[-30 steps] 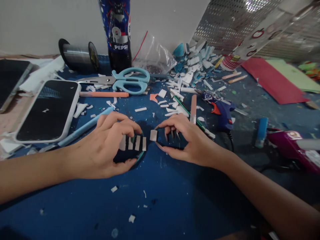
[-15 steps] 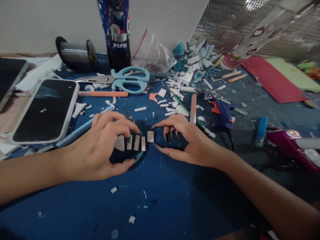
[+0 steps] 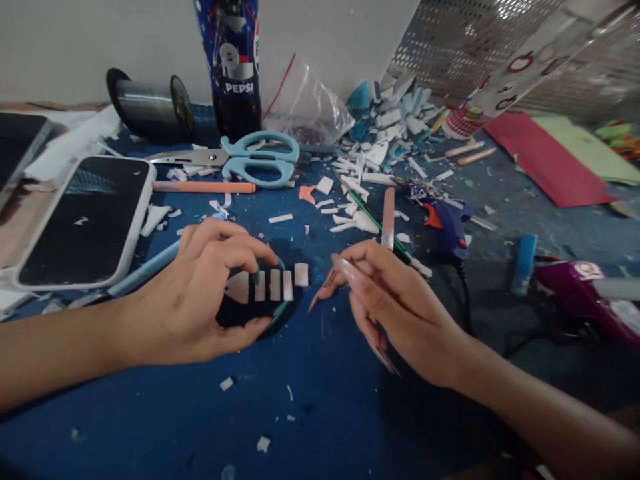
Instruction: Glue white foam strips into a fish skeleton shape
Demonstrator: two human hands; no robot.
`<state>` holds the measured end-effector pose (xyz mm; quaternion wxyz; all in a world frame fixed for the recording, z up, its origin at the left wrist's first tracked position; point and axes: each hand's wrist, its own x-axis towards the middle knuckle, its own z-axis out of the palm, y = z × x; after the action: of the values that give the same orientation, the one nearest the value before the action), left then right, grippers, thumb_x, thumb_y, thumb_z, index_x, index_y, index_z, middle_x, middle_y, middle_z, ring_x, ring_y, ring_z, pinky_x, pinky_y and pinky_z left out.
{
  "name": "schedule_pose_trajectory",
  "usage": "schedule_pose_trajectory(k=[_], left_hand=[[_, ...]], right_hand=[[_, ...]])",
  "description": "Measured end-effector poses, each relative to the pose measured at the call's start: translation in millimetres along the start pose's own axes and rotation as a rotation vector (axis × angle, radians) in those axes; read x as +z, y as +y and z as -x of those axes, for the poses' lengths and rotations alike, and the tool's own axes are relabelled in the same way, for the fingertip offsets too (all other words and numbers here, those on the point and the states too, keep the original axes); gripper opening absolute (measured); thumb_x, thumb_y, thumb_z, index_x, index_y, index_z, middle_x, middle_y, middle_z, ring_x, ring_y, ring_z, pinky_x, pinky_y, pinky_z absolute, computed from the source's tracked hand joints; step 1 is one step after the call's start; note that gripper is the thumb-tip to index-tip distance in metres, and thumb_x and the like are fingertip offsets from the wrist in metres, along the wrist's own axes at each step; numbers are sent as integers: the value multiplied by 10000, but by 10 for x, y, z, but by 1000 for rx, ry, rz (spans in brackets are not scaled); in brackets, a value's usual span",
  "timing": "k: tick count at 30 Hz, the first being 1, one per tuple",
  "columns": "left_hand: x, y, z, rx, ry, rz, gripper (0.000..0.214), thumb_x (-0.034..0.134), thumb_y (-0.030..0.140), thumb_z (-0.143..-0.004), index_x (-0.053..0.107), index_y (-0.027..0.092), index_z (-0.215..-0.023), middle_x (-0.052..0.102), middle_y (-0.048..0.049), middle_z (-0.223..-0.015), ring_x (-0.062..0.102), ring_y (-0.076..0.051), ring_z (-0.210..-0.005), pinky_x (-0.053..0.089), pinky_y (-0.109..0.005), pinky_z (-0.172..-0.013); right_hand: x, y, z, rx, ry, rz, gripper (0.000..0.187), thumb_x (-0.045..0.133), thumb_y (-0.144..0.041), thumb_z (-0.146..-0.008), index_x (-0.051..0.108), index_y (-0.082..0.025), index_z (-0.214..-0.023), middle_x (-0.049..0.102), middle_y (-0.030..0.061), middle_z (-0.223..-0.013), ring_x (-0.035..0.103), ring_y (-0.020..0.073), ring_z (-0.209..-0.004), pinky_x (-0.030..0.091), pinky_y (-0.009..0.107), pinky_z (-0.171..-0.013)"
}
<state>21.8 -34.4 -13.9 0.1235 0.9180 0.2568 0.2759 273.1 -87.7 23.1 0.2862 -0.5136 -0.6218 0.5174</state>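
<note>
A dark blue piece (image 3: 240, 313) lies on the blue table with several small white foam strips (image 3: 274, 285) set in a row across it. My left hand (image 3: 200, 297) curls around this piece, thumb at its near edge and fingertips on the strips. A square white strip (image 3: 301, 274) sits at the right end of the row. My right hand (image 3: 395, 303) hovers just right of it, lifted off the table, fingers loosely apart with long nails and nothing in them.
Light blue scissors (image 3: 250, 159), a Pepsi bottle (image 3: 235, 67), a wire spool (image 3: 145, 107), a phone (image 3: 83, 223), a blue glue gun (image 3: 445, 223), a plastic bag (image 3: 307, 107) and a heap of foam scraps (image 3: 385, 127) lie beyond my hands. Red and green sheets (image 3: 545, 160) rest far right.
My right hand let go of the square white strip at the end of the row and lifted back toward me. My left hand stayed on the dark piece.
</note>
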Motion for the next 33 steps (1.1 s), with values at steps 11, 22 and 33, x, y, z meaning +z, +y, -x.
schedule_pose_trajectory(k=[11, 22, 33], left_hand=[[4, 50, -21, -33, -3, -5, 358, 650, 306, -814, 359, 241, -1012, 599, -84, -1089, 522, -279, -999, 432, -455, -778], [-1, 42, -52, -47, -53, -34, 396, 646, 298, -825, 352, 229, -1080, 602, -95, -1101, 523, -292, -1023, 416, -459, -779], [2, 47, -80, -39, -46, -57, 368, 607, 276, -844, 393, 187, -1129, 597, -119, -1079, 517, -312, -1034, 420, -476, -782]], right_hand=[[51, 5, -63, 198, -67, -223, 257, 613, -213, -904, 445, -207, -1098, 627, -57, -709, 515, 28, -403, 432, 124, -373], [60, 102, -80, 18, 61, 25, 141, 494, -195, -957, 460, -186, -1093, 596, -59, -665, 500, 36, -399, 408, 168, -394], [78, 138, -110, 17, 87, 100, 149, 508, -191, -944, 470, -187, -1088, 581, -59, -647, 503, 48, -400, 394, 190, -401]])
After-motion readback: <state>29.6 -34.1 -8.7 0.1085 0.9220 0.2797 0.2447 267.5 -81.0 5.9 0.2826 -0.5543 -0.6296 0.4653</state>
